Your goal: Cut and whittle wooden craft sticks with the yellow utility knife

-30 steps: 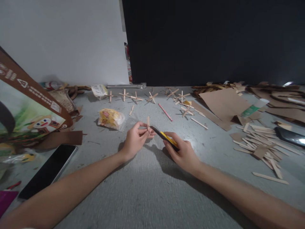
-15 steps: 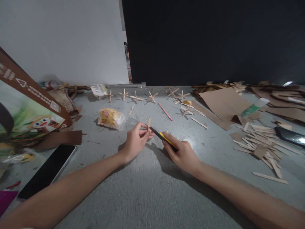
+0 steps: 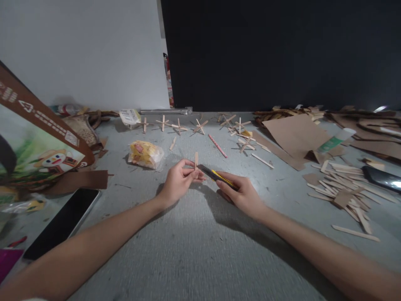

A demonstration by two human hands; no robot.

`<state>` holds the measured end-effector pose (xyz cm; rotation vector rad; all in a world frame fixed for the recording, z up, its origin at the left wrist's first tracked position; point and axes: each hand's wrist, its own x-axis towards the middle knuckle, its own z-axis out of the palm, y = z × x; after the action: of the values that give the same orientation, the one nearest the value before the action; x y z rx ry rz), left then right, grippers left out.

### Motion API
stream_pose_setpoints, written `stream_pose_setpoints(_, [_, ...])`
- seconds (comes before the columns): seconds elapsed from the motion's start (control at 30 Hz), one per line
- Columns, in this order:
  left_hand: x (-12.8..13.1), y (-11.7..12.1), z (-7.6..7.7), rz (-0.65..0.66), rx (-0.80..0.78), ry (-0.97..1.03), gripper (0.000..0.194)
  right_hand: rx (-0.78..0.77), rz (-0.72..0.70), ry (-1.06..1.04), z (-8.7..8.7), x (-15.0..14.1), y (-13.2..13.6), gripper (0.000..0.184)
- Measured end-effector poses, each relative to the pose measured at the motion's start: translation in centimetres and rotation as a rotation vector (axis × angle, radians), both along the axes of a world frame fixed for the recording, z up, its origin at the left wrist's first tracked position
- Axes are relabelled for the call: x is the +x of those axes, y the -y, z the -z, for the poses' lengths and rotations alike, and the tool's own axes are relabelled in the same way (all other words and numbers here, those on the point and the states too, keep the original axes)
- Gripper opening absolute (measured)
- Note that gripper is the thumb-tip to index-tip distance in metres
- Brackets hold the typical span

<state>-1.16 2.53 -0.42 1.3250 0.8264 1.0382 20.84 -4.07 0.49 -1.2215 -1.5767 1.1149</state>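
Observation:
My left hand (image 3: 178, 183) pinches a small wooden craft stick (image 3: 196, 160) and holds it upright over the grey table (image 3: 194, 251). My right hand (image 3: 242, 194) is closed around a black and yellow utility knife (image 3: 219, 176). The knife's tip points left and sits right beside the stick's lower part. Whether the blade touches the wood is too small to tell. Both forearms reach in from the bottom corners.
Glued stick crosses (image 3: 180, 126) line the back of the table. A pink pencil (image 3: 217, 146) and a wrapped snack (image 3: 144, 154) lie behind my hands. Loose sticks (image 3: 341, 188), cardboard sheets (image 3: 294, 136) and a phone (image 3: 382, 179) are on the right. Another phone (image 3: 62, 223) and a printed bag (image 3: 37, 142) are on the left.
The right hand and knife have shifted slightly, with the knife now lying flatter and its tip still beside the stick. The left hand has barely moved.

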Motion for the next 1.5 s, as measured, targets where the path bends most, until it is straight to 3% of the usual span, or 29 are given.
stream_pose_setpoints(0.23, [-0.2,-0.3,-0.3,0.045,-0.010,-0.010,0.056,-0.093,-0.048,-0.015,-1.4,0.9,-0.7,0.049])
stream_pose_setpoints(0.4, [-0.2,-0.4,-0.7,0.081,-0.041,0.010,0.059,-0.110,-0.092,0.009,-1.2,1.2,-0.8,0.051])
stream_pose_setpoints(0.63, [0.0,0.0,-0.5,0.073,-0.022,-0.017,0.058,0.142,0.064,0.082,-0.6,1.0,-0.5,0.038])
stream_pose_setpoints(0.87, [0.2,1.3,-0.6,0.241,0.040,-0.129,0.070,0.276,0.162,0.164,-0.3,-0.3,-0.6,0.027])
stream_pose_setpoints(0.93, [0.2,1.4,-0.7,0.274,0.143,-0.171,0.056,0.308,0.140,0.184,0.1,-0.8,-0.5,0.024])
stream_pose_setpoints(1.03, [0.1,1.3,-0.8,0.285,0.324,-0.314,0.016,0.368,0.132,0.247,1.0,-1.3,-0.6,0.020])
stream_pose_setpoints(1.2, [-0.2,1.0,-0.5,0.318,0.376,-0.474,0.026,0.551,0.171,0.357,2.1,-1.3,-0.9,0.010])
stream_pose_setpoints(1.37, [-0.6,0.9,-0.1,0.302,0.476,-0.525,0.032,0.630,0.141,0.421,2.2,-1.2,-0.8,0.007])
stream_pose_setpoints(1.43, [-0.6,0.9,0.0,0.297,0.470,-0.511,0.030,0.646,0.133,0.455,2.3,-1.2,-0.8,0.007])
stream_pose_setpoints(1.5, [-0.6,0.9,-0.1,0.296,0.420,-0.480,0.043,0.671,0.113,0.487,2.4,-1.1,-0.8,0.007])
